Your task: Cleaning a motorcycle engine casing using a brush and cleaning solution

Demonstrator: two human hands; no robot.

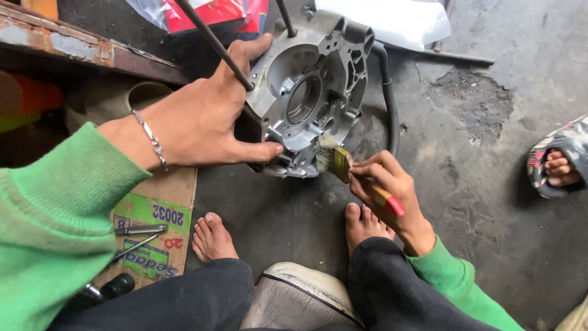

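L hand is spread flat and gripping the rim of the aluminium engine case, thumb hooked under its lower edge, fingers reaching up past a dark metal rod at 11 o'clock. The case is standing tilted on the concrete floor, top centre of view, bore facing the camera. R hand is pinching a small paintbrush w/ an orange-red handle; bristles are touching the case's bottom edge at approx 6 o'clock of the bore.

Doing it well, imo: L hand keeping the case steady so it isn't rocking, brush working in short strokes into ribs and bolt holes, pushing grit outward and away from the bore. Bristles look wet, prob w/ solvent, but too blurred to tell.

Black hose curving at 3 o'clock of the case. Screwdrivers lying on cardboard at 7 o'clock. Another person's sandalled foot at 3 o'clock, well apart.
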